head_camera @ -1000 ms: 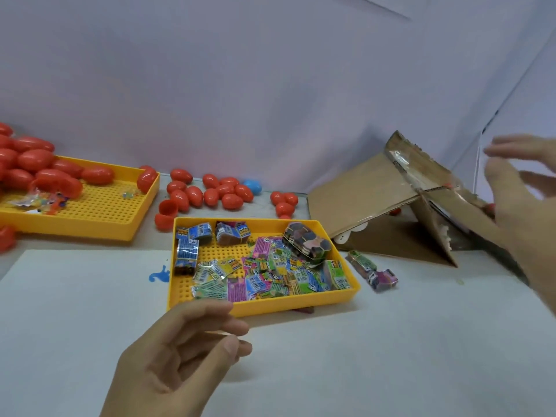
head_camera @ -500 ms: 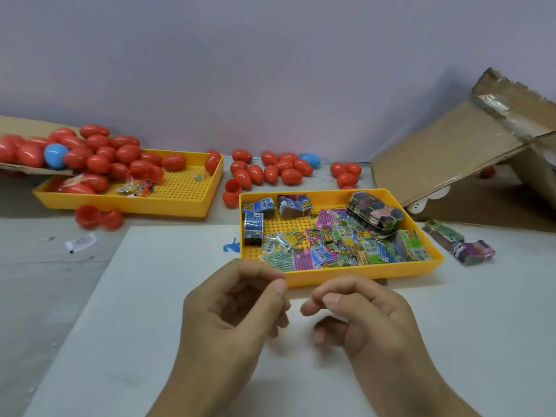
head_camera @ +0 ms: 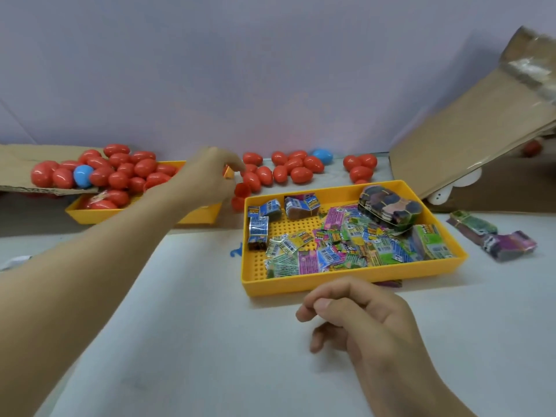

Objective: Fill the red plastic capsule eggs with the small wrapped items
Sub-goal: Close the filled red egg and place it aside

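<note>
Several red capsule eggs (head_camera: 288,171) lie loose along the back wall, and more are heaped in the left yellow tray (head_camera: 198,217). My left hand (head_camera: 207,176) reaches over that tray's right corner, fingers loosely curved near two open red egg halves (head_camera: 242,189); I see nothing held in it. The right yellow tray (head_camera: 331,285) holds several small wrapped items (head_camera: 340,248) and a banded stack (head_camera: 391,209). In front of this tray my right hand (head_camera: 355,314) hovers, loosely curled and holding nothing.
A cardboard box flap (head_camera: 466,139) leans at the back right. A cardboard sheet (head_camera: 18,164) carries eggs at the far left. Blue eggs (head_camera: 322,156) sit among the red ones. Two banded packet bundles (head_camera: 496,239) lie right of the tray.
My left hand has left the spot beside my right hand and stretched forward to the eggs by the left tray. My right hand has stayed in front of the right tray.
</note>
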Available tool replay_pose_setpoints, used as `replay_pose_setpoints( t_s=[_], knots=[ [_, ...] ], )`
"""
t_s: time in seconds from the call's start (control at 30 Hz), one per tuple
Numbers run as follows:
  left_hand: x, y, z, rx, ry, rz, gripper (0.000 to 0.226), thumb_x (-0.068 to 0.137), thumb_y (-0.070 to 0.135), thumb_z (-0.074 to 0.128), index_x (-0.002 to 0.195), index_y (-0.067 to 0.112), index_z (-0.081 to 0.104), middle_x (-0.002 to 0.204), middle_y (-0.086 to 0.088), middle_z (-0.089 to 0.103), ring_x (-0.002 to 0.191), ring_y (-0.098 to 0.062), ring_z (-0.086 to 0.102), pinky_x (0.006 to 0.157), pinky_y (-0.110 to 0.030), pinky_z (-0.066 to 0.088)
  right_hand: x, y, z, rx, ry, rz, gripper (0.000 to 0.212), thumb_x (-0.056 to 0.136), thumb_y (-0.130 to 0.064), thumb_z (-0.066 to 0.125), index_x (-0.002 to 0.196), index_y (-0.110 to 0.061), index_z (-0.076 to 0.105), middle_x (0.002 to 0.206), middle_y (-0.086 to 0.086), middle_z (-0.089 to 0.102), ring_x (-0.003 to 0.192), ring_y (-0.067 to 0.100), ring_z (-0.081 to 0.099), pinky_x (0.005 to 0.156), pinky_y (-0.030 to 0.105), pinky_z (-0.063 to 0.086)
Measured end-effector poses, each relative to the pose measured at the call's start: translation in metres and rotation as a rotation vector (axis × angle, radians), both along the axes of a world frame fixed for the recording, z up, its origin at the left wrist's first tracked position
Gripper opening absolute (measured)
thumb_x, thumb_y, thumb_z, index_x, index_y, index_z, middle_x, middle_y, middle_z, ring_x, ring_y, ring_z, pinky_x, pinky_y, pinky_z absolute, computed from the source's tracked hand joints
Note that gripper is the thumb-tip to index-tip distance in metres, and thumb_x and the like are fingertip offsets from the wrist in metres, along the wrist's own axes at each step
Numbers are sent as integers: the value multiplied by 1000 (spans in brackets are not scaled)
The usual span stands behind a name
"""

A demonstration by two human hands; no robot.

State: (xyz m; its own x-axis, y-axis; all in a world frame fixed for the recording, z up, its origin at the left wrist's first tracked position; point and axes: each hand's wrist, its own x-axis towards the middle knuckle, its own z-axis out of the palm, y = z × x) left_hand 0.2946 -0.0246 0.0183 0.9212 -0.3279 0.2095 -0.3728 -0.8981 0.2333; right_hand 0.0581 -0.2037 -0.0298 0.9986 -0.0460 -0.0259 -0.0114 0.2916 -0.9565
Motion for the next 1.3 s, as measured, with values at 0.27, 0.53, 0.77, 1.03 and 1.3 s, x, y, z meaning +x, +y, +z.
replay_pose_setpoints(
  t_s=[0.27, 0.53, 0.77, 1.03, 1.3],
  knots=[
    [26, -34, -19, 195, -6, 36, 49, 88, 34, 73, 133, 18, 63, 128, -11, 65, 111, -31, 60, 91, -41, 49, 1, -2, 3, -4, 21, 29, 15, 69, -19, 62, 68, -19, 77, 69, 8, 73, 50, 16, 61, 53, 21, 49],
    [-58, -39, 13, -1082, 196, -162, 13, 93, 31, 67, 90, 26, 78, 93, 4, 78, 90, -10, 72, 73, -17, 51, 1, -4, 3, 38, 27, 24, 15, 70, -17, 62, 69, -14, 76, 70, 11, 72, 58, 13, 64, 52, 22, 50],
    [-189, -44, -11, -1554, 572, -305, 33, 73, 33, 66, 94, 9, 74, 103, -25, 73, 95, -32, 73, 71, -28, 58, -6, -10, 9, 82, 69, 31, 15, 71, -19, 62, 69, -9, 73, 75, 19, 69, 64, 21, 62, 50, 28, 46],
    [-230, -43, -59, -1391, 428, -115, 38, 77, 51, 67, 95, 20, 78, 90, -4, 71, 76, -18, 58, 72, -38, 45, -17, -21, 25, -110, 134, 91, 50, 80, -60, 53, 60, -17, 68, 65, 8, 63, 66, 20, 61, 39, 25, 37],
    [-225, -39, -52, -1394, 564, -212, 23, 83, 39, 66, 85, 20, 77, 64, -8, 48, 59, -21, 44, 55, -28, 39, -18, -20, 25, -262, 113, 55, 45, 76, -53, 62, 70, -9, 71, 65, 1, 63, 64, 15, 62, 37, 23, 36]
  ],
)
